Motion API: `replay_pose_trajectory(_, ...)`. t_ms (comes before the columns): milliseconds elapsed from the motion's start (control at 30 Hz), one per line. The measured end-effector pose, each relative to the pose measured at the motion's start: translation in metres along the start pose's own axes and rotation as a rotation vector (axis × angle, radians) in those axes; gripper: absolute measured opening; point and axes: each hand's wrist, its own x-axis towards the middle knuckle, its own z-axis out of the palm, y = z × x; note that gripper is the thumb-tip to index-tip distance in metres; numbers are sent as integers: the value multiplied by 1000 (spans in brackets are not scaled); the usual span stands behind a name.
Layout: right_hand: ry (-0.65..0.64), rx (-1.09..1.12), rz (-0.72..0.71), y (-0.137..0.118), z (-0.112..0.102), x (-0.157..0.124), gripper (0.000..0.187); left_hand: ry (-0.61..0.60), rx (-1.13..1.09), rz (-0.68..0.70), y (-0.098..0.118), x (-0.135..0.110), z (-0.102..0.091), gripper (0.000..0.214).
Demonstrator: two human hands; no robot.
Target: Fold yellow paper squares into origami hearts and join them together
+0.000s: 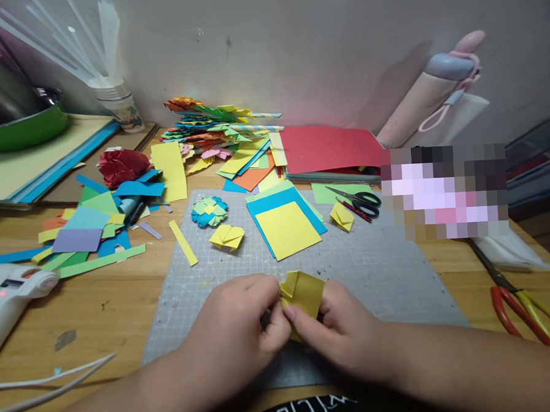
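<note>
Between my two hands is a folded piece of yellow paper (307, 293), held above the grey cutting mat (380, 274). My left hand (244, 318) is closed, its fingers pinching the paper's left edge. My right hand (339, 328) grips the paper from the right, thumb across the front and fingers behind, partly hidden. Just beyond lie flat square sheets, a yellow sheet (289, 230) on top of blue and green ones. A folded yellow piece (227, 238) sits to their left, another folded yellow piece (341, 217) to their right. A blue-and-green paper flower (209, 211) rests at the mat's upper left.
Black scissors (371, 204) lie beyond the mat's right part, larger red-and-yellow-handled scissors (524, 303) at the far right. A white glue gun (12, 299) and paper scraps (78, 238) occupy the left. At the back are a red sheet (329, 146), paper flowers (206, 120) and a cup (120, 106).
</note>
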Motion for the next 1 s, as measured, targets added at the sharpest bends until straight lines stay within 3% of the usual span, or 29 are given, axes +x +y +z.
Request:
replay_pose_trajectory(133,0,-9,-33,-2,1,1,16,-40,-2,-13,3,-1,-3,22)
replay_pose_trajectory(200,15,111,67,-2,1,2,19,-44,-92,-66,4,1,-5,22)
replay_pose_trajectory(333,-20,578,370,0,-2,5,29,-96,-620,-274,4,9,-9,20)
replay_pose_trajectory(433,-8,782,377,3,-5,6,27,-235,-1035,-395,-1,13,-9,23)
replay_pose_trajectory(500,-30,825,369,3,-6,5,26,-321,-1162,-409,-3,14,-8,28)
replay_pose_trajectory(700,-61,823,360,1,-7,4,23,-359,-1184,-378,-1,8,-9,30)
replay_pose_trajectory(1000,-46,772,335,-2,-7,3,25,-315,-1068,-244,5,10,-12,26)
